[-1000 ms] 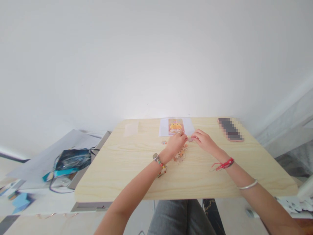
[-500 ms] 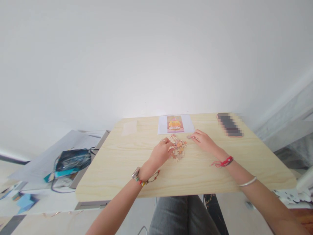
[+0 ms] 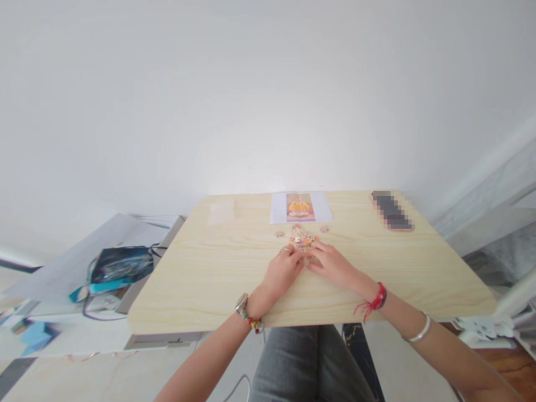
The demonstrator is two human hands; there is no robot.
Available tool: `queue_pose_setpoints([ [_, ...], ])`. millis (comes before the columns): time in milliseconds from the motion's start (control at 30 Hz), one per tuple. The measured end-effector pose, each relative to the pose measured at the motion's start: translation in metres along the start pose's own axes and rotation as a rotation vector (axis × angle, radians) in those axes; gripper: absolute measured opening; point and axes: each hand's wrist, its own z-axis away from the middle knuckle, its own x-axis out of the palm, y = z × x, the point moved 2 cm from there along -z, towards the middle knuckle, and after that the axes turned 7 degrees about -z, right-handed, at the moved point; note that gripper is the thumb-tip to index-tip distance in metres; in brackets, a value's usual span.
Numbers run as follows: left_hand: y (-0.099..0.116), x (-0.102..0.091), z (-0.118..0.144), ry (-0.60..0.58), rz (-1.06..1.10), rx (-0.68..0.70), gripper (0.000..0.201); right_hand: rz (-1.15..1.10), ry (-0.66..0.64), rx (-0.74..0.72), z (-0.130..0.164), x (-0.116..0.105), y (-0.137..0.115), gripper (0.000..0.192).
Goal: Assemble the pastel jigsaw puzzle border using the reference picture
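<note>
A loose heap of small jigsaw puzzle pieces (image 3: 302, 240), mostly cream, pink and orange, lies at the middle of the table. My left hand (image 3: 283, 272) is at its near left side, fingers bent and drawn together. From the right, my right hand (image 3: 335, 268) meets it, thumb and fingers closing at the heap's near edge. Greyish puzzle pieces show between the two sets of fingertips; their exact grip is partly hidden. One small cluster of pieces (image 3: 324, 228) lies apart on the right, another small cluster (image 3: 279, 234) on the left.
Behind the heap lies a white sheet (image 3: 278, 209) with a printed picture of an orange figure. A pixelated phone (image 3: 392, 211) rests at the table's back right, a pale translucent sheet (image 3: 221, 212) at the back left. Left of the table (image 3: 201, 290) sits a dark bag (image 3: 121, 265).
My right hand has left the small cluster on the right and moved down and left to the heap. My left hand has shifted slightly nearer, uncovering the cluster at the left.
</note>
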Motion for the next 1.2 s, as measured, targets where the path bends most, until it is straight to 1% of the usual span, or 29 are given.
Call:
queue_pose_setpoints([
  [133, -0.001, 0.001, 0.002, 0.013, 0.037, -0.007, 0.017, -0.101, 0.026, 0.014, 0.003, -0.001, 0.000, 0.013],
  [300, 0.001, -0.001, 0.000, 0.052, 0.134, 0.041, 0.020, -0.082, 0.099, 0.048, 0.010, -0.008, -0.001, 0.012],
  [467, 0.010, -0.007, -0.013, 0.097, 0.065, 0.090, 0.017, -0.043, 0.153, 0.030, 0.015, -0.021, 0.006, 0.011],
  [567, 0.019, -0.012, -0.030, 0.098, 0.028, 0.145, 0.017, -0.016, 0.185, 0.030, 0.015, -0.031, 0.019, 0.010],
  [633, 0.025, -0.012, -0.045, 0.090, 0.004, 0.159, 0.016, 0.010, 0.194, 0.040, 0.012, -0.037, 0.031, 0.009],
  [700, 0.029, -0.010, -0.062, 0.063, -0.024, 0.130, 0.015, 0.042, 0.189, 0.054, 0.006, -0.042, 0.045, 0.008],
  [767, 0.031, -0.008, -0.076, 0.064, -0.036, 0.117, 0.015, 0.067, 0.178, 0.071, 0.000, -0.045, 0.059, 0.008],
  [867, 0.028, -0.009, -0.084, 0.079, -0.047, 0.104, 0.018, 0.057, 0.173, 0.116, -0.008, -0.046, 0.077, 0.009],
  [967, 0.014, -0.015, -0.074, 0.115, -0.059, 0.060, 0.021, 0.001, 0.157, 0.154, -0.011, -0.042, 0.091, 0.009],
  [1067, -0.006, -0.022, -0.051, 0.127, -0.066, 0.003, 0.021, -0.035, 0.142, 0.183, -0.010, -0.040, 0.100, 0.007],
  [1133, -0.018, -0.025, -0.035, 0.145, -0.043, -0.022, 0.021, -0.016, 0.156, 0.207, -0.010, -0.041, 0.100, 0.007],
  [1200, -0.027, -0.024, -0.022, 0.157, -0.016, -0.028, 0.019, 0.005, 0.182, 0.219, -0.009, -0.043, 0.092, 0.008],
])
